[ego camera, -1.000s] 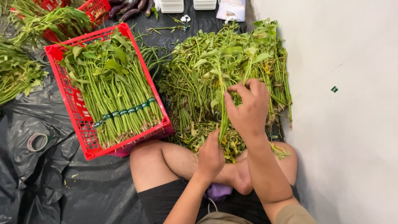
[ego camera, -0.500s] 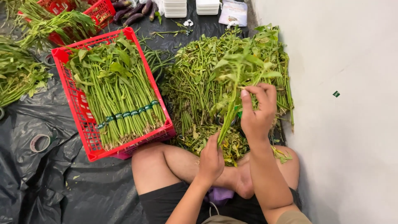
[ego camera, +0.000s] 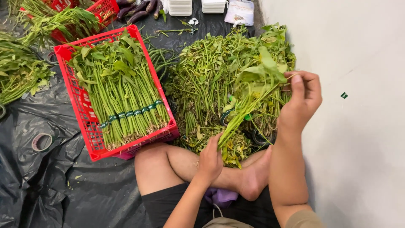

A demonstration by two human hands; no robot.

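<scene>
At the far left, one loose heap of greens (ego camera: pixel 19 74) lies on the black plastic sheet (ego camera: pixel 63 185), with one roll of tape (ego camera: pixel 41 142) on the sheet below it. Two red crates show: one at the top edge (ego camera: pixel 103 9), partly out of view, and one full crate (ego camera: pixel 90 141) holding bundled greens (ego camera: pixel 122 97), their stems bound by green bands; at least seven bands show in a row. Right of it sits one large pile of loose greens (ego camera: pixel 206 71). Above, a few dark eggplants (ego camera: pixel 137 10) and two stacks of white trays (ego camera: pixel 180 6) lie near the top edge. The left hand (ego camera: pixel 209 160) has its fingers closed around the stem ends of one bunch (ego camera: pixel 249 90), which slants up to the right over the pile. The right hand (ego camera: pixel 300 101) has its fingers curled into the bunch's leafy top, beside the pale wall (ego camera: pixel 363 126).
</scene>
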